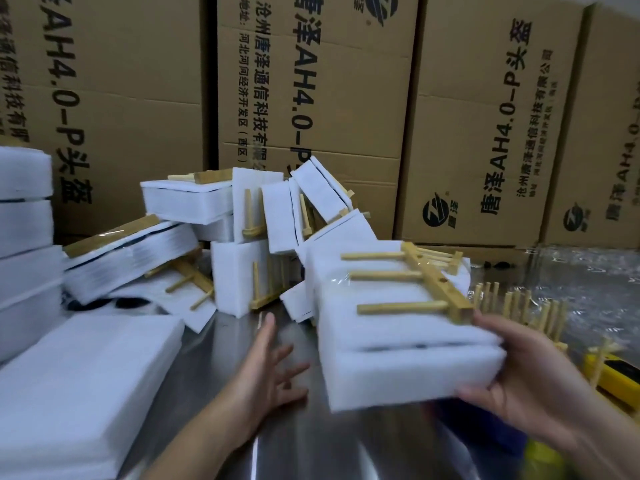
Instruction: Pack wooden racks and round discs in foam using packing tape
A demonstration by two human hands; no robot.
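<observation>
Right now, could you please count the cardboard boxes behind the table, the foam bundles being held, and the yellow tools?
Cardboard boxes: 4
Foam bundle, with a rack on top, held by the right hand: 1
Yellow tool: 1
Total: 6

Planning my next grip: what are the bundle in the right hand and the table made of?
The bundle: white foam blocks, matte and soft-looking, with a pale bare-wood rack on top under glossy clear tape. The table: probably stainless steel, from its brushed, reflective sheen.
</observation>
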